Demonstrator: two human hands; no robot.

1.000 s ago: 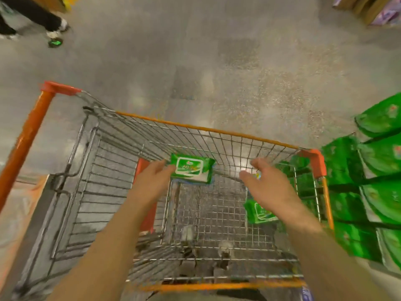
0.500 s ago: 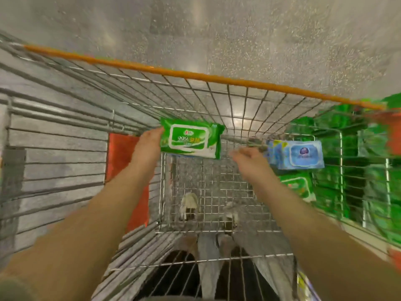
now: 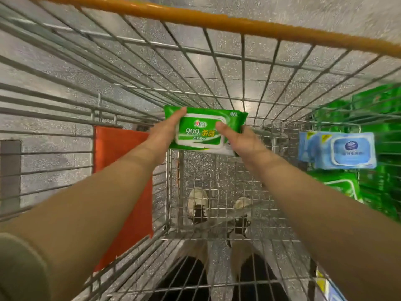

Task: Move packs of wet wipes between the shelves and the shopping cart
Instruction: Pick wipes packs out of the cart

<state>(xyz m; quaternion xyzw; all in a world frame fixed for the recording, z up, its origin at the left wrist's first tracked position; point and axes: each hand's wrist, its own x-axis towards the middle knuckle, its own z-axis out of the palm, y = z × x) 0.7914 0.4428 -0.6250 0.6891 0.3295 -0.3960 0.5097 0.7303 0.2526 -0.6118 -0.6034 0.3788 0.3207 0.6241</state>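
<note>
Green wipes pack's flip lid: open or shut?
Shut. The white lid on the green wipes pack lies flat against its face, with the left hand and right hand gripping its ends.

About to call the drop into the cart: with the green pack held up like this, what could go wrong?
1. The green pack is held only at its ends by the left hand and right hand, well above the cart floor; released here, it may land hard or tumble.
2. The blue packs at the right wall look propped up; a knock might topple them.
</note>
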